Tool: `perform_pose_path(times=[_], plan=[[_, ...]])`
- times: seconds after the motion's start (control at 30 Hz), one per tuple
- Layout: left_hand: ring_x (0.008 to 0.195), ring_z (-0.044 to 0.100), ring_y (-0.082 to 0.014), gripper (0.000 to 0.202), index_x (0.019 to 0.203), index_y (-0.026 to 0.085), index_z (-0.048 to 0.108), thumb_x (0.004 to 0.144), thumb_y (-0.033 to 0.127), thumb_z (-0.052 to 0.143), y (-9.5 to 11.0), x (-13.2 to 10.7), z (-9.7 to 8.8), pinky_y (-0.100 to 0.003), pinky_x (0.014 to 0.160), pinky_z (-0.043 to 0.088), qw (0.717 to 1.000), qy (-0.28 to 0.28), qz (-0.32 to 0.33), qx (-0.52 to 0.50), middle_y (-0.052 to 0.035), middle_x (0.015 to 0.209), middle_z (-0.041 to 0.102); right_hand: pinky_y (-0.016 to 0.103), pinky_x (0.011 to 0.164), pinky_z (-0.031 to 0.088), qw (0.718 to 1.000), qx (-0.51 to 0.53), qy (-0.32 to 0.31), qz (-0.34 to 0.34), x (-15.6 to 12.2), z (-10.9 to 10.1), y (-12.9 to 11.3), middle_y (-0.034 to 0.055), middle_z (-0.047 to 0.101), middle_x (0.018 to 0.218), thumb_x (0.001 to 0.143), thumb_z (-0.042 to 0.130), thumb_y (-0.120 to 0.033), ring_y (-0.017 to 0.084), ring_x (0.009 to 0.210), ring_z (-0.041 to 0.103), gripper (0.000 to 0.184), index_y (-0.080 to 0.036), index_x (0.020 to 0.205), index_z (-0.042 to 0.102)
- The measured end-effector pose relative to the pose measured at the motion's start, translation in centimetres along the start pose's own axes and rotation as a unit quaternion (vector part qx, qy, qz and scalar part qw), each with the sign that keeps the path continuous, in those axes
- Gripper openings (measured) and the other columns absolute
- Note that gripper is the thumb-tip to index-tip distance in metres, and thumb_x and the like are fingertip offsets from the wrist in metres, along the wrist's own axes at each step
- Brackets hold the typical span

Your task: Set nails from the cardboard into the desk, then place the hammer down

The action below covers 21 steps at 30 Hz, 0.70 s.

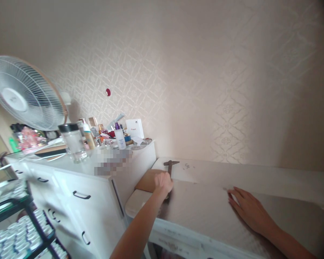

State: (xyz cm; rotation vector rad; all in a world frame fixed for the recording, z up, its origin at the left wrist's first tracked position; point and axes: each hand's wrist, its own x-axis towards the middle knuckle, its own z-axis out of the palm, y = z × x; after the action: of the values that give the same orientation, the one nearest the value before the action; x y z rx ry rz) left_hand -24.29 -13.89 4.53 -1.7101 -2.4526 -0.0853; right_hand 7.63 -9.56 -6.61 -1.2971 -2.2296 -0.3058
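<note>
My left hand (163, 182) is closed around the handle of a hammer (172, 163), whose metal head points up and toward the wall. The hammer is over the left end of a long pale bench-like surface (199, 205). On its right part rests my right hand (248, 208), fingers stretched out and slightly apart. Its fingertips are near a small mark or bit I cannot make out. Several small dark pieces, perhaps nails, (187, 166) lie on the surface beyond the hammer. Next to the left hand is a brown flat piece (149, 180).
To the left stands a white chest of drawers (83, 219), bearing a glass jar (75, 144), a pump bottle (120, 138) and a white box (135, 128). An electric fan (24, 95) rises behind it. A dark-framed rack (24, 205) holds several white-lidded things. Patterned wall (205, 90) closes the back.
</note>
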Motion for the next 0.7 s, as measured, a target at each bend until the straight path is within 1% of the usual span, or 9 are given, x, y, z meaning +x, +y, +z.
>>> perform_pose_path(times=[0.23, 0.43, 0.53, 0.63, 0.7], plan=[[0.093, 0.064, -0.0268, 0.033, 0.093, 0.011, 0.069, 0.084, 0.032, 0.045, 0.6, 0.2, 0.0, -0.037, 0.087, 0.045, 0.999, -0.011, 0.023, 0.022, -0.0178, 0.093, 0.068, 0.045, 0.094, 0.042, 1.0, 0.007, -0.009, 0.009, -0.2, 0.0, -0.2, 0.0134, 0.058, 0.121, 0.09, 0.029, -0.043, 0.027, 0.11, 0.054, 0.047, -0.018, 0.113, 0.061], [0.092, 0.063, -0.0256, 0.033, 0.096, 0.011, 0.068, 0.084, 0.033, 0.046, 1.0, 0.0, -0.3, -0.036, 0.088, 0.042, 0.997, -0.012, 0.052, 0.052, -0.0177, 0.095, 0.068, 0.046, 0.095, 0.039, 0.999, 0.011, -0.035, 0.027, -0.1, -0.1, -0.4, 0.0134, 0.057, 0.122, 0.09, 0.027, -0.043, 0.028, 0.113, 0.052, 0.049, -0.017, 0.116, 0.06], [0.091, 0.063, -0.0257, 0.03, 0.093, 0.012, 0.068, 0.084, 0.031, 0.047, 1.3, 0.0, -0.3, -0.036, 0.086, 0.042, 0.996, -0.012, 0.072, 0.058, -0.0173, 0.095, 0.067, 0.046, 0.096, 0.037, 0.998, 0.011, -0.048, 0.036, 0.0, -0.3, -0.8, 0.0139, 0.056, 0.123, 0.09, 0.026, -0.042, 0.028, 0.114, 0.05, 0.05, -0.017, 0.115, 0.06], [0.09, 0.062, -0.0261, 0.027, 0.091, 0.011, 0.068, 0.084, 0.026, 0.047, 1.8, 0.0, -0.5, -0.035, 0.082, 0.042, 0.996, -0.015, 0.074, 0.056, -0.0174, 0.094, 0.067, 0.048, 0.097, 0.035, 0.997, 0.013, -0.058, 0.041, 0.1, -0.7, -1.2, 0.0146, 0.055, 0.125, 0.09, 0.025, -0.041, 0.028, 0.115, 0.049, 0.05, -0.016, 0.116, 0.059], [0.09, 0.062, -0.026, 0.027, 0.094, 0.01, 0.066, 0.084, 0.023, 0.045, 2.4, -0.2, -0.7, -0.035, 0.081, 0.042, 0.996, -0.012, 0.072, 0.055, -0.0179, 0.093, 0.066, 0.049, 0.098, 0.034, 0.997, 0.018, -0.063, 0.045, 0.1, -0.9, -1.5, 0.0153, 0.054, 0.126, 0.09, 0.025, -0.04, 0.028, 0.116, 0.048, 0.05, -0.015, 0.118, 0.059]])
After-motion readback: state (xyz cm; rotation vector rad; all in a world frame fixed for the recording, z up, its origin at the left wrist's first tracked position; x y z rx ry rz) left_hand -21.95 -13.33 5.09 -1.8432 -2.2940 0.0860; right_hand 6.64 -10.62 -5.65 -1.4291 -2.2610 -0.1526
